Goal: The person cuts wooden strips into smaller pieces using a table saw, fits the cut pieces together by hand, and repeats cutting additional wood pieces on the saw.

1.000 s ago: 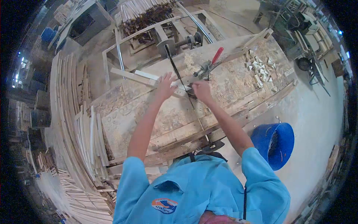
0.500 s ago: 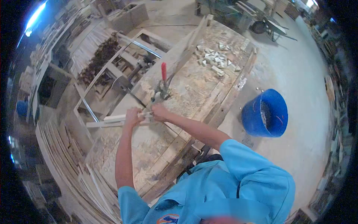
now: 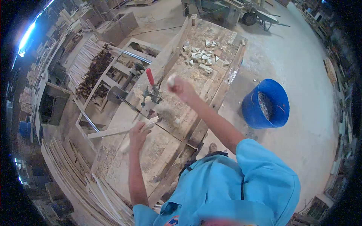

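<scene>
My left hand (image 3: 138,135) is wrapped round a pale wooden strip (image 3: 111,132) on the dusty workbench (image 3: 158,147). The strip's near end lies by the slot in the bench top. Raised over the bench, my right hand (image 3: 181,89) pinches a small pale wood piece (image 3: 172,80), blurred by motion. Between the hands and the far edge stands a metal clamp (image 3: 151,95) with a red handle (image 3: 150,77). Small cut wood blocks (image 3: 203,56) lie in a loose pile beyond my right hand.
A blue bucket (image 3: 249,109) with scraps inside stands on the floor at the right. Long wood strips (image 3: 68,165) are stacked at the left. A metal-railed frame (image 3: 90,118) adjoins the bench's far side. A wheelbarrow (image 3: 266,17) stands at the back.
My right hand has left the clamp area and risen up and right with a small piece. My left hand has moved slightly down with the strip. The view has turned.
</scene>
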A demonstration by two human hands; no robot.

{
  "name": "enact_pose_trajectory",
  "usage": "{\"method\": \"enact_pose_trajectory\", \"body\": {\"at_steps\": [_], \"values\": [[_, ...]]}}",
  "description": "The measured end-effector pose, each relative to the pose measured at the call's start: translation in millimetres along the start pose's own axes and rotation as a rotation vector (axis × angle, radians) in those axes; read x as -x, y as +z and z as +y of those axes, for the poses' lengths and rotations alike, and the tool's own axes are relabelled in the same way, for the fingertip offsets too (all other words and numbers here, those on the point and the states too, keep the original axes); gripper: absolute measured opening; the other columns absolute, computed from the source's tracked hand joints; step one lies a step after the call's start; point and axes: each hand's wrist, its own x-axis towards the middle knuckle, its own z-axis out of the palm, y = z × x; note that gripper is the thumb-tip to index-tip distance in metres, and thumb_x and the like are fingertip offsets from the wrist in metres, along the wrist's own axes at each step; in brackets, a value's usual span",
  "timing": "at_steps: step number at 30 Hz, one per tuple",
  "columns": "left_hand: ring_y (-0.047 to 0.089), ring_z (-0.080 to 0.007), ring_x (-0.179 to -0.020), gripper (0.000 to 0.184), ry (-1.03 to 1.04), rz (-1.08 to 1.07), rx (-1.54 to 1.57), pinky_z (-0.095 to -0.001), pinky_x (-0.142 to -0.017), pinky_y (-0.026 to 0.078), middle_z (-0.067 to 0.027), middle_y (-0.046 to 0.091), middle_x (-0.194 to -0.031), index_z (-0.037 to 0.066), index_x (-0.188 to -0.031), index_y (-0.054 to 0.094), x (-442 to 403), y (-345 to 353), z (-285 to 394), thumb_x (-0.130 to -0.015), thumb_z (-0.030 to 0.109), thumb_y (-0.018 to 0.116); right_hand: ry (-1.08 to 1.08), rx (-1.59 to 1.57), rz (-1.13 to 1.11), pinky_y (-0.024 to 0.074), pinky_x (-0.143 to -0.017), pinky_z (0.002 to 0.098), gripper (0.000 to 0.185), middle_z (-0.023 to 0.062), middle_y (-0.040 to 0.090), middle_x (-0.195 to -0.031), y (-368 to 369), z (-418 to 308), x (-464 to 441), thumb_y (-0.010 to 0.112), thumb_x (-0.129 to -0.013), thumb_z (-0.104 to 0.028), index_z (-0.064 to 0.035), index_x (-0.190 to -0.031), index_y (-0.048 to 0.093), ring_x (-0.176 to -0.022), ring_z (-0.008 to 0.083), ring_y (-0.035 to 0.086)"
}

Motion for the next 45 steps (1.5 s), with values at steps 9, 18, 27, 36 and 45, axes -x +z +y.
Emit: {"method": "enact_pose_trajectory", "body": {"at_steps": [9,18,27,36,45], "values": [[0.062,-0.0265,-0.073,0.032,-0.029,0.176,0.131,-0.0349,-0.067,0.048,-0.0127,0.063,-0.080,0.000,-0.095,0.065,31.7,75.3,34.5,-0.069,0.013,0.079,0.391,0.539,-0.127,0.0539,-0.051,0.0296,0.026,0.0095,0.065,-0.073,-20.9,64.2,98.7,0.068,-0.091,-0.024,0.0010,-0.092,0.064,-0.057,0.0179,0.064],[0.058,-0.0175,-0.072,0.028,-0.098,0.056,0.326,-0.0326,-0.066,0.046,-0.0076,0.065,-0.084,0.001,-0.100,0.067,59.2,103.6,29.8,-0.078,0.015,0.075,0.289,0.638,-0.016,0.0561,-0.051,0.0299,0.014,0.0129,0.068,-0.071,-37.1,91.5,128.5,0.070,-0.083,-0.006,0.0065,-0.086,0.066,-0.062,0.0203,0.069],[0.056,-0.0064,-0.074,0.021,-0.344,-0.191,0.403,-0.0255,-0.067,0.048,0.0014,0.066,-0.082,-0.003,-0.101,0.072,58.4,86.6,-32.0,-0.089,0.013,0.065,0.328,0.808,-0.058,0.0589,-0.060,0.0324,0.020,0.0127,0.068,-0.078,-66.9,99.2,126.6,0.059,-0.082,-0.006,0.0058,-0.095,0.067,-0.066,0.0200,0.069],[0.061,-0.0095,-0.073,0.019,-0.260,-0.040,0.359,-0.0265,-0.069,0.050,-0.0018,0.069,-0.077,0.000,-0.096,0.074,-22.5,-41.2,-144.1,-0.078,0.005,0.071,0.327,0.396,0.015,0.0553,-0.068,0.0313,0.039,0.0139,0.068,-0.100,-71.8,8.2,163.8,0.054,-0.074,-0.003,0.0050,-0.111,0.065,-0.078,0.0207,0.066],[0.063,-0.0133,-0.067,0.015,-0.092,-0.238,0.120,-0.0314,-0.065,0.050,-0.0051,0.069,-0.071,0.003,-0.080,0.074,-102.1,-24.0,-204.5,-0.065,0.006,0.071,0.364,0.353,0.036,0.0566,-0.064,0.0321,0.036,0.0157,0.068,-0.098,-75.2,4.9,184.5,0.052,-0.077,-0.003,0.0042,-0.111,0.063,-0.076,0.0230,0.067]]}}
